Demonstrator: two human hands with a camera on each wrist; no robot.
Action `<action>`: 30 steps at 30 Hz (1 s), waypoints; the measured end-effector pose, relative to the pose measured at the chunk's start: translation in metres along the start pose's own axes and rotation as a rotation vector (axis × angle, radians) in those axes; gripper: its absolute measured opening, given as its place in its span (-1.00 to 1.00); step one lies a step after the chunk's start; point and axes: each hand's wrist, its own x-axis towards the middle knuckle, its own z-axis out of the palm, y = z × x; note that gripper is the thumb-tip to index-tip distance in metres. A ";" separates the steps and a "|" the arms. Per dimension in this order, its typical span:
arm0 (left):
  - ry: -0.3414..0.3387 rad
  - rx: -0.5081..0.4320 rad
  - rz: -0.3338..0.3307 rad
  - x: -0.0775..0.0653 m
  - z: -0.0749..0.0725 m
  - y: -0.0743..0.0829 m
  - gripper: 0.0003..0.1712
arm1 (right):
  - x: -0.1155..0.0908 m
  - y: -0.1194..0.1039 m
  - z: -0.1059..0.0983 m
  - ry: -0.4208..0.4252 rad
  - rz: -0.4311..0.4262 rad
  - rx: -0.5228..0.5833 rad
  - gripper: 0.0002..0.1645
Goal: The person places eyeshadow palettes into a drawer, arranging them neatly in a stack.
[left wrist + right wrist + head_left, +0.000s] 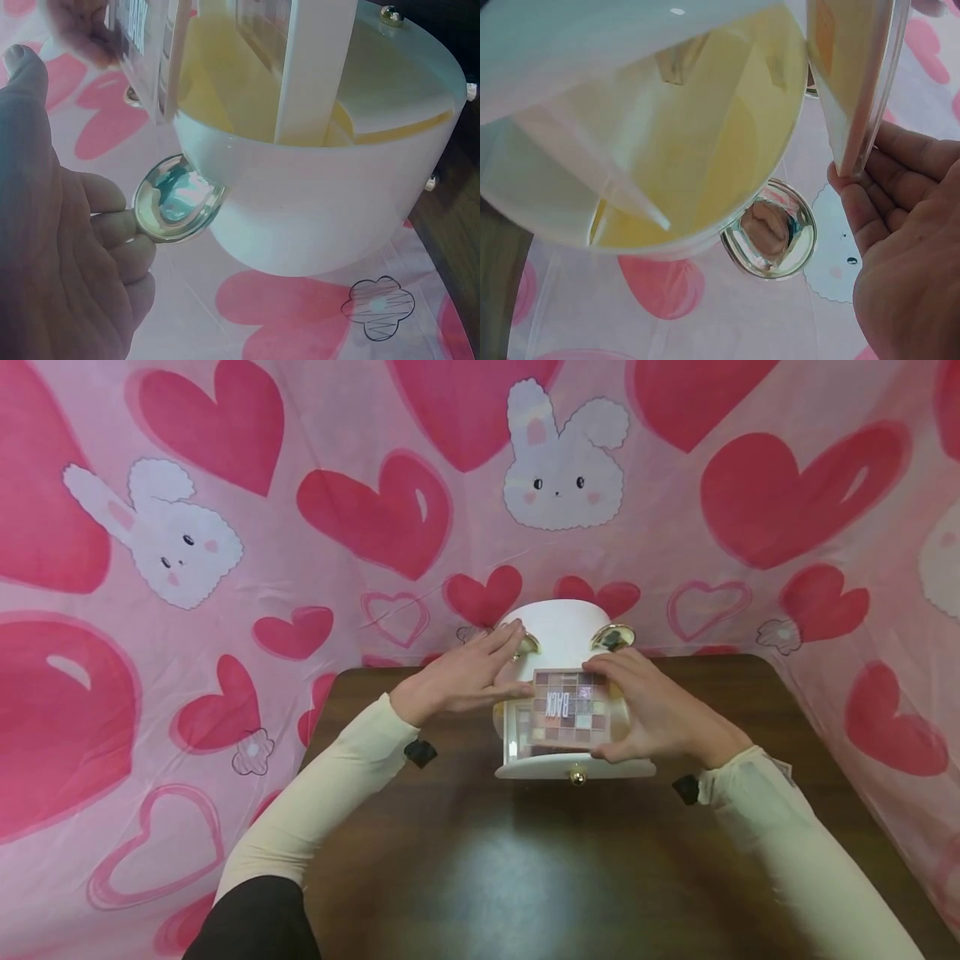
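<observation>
The right hand (660, 710) pinches a palette (558, 727) above the open drawer (532, 768) of a white box (558, 622); the left hand (465, 675), fingers outstretched, seemingly touches a gold disc (176, 201). The box stands mid-way along the bench's (420, 827) far edge.

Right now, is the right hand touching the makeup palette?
Touching. The right wrist view shows the right hand with fingers directly against the edge of the makeup palette; the head view also shows its thumb and fingers gripping one side.
</observation>
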 end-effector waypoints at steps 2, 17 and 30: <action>0.001 0.000 0.001 0.000 0.000 0.000 0.15 | 0.004 0.001 0.000 -0.024 0.003 0.009 0.25; -0.020 -0.010 -0.008 0.000 0.000 -0.001 0.15 | 0.028 -0.007 0.002 -0.155 0.007 0.057 0.24; -0.005 -0.026 0.003 0.002 0.001 -0.002 0.15 | 0.034 -0.012 0.003 -0.202 0.029 0.051 0.19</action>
